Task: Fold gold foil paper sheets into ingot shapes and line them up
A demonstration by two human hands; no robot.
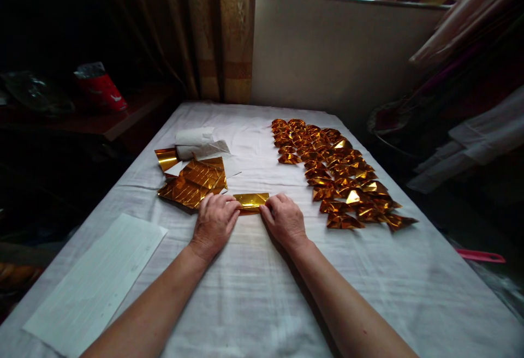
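- My left hand [213, 220] and right hand [284, 219] lie palm-down on the white cloth [254, 292], fingertips pressing the two ends of a folded gold foil strip [250, 201] between them.
- Done, as I judge it: a long spread of folded gold pieces [335, 175] lies to my right.
- Left: a stack of flat gold foil sheets [193, 183] sits just past my left hand, so plenty remains.
- A white lined sheet [96, 281] lies near my left forearm.

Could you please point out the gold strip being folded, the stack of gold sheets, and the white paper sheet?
gold strip [250, 201]: head view, middle of its top face.
stack of gold sheets [192, 183]: head view, top sheet's centre.
white paper sheet [98, 281]: head view, its centre.
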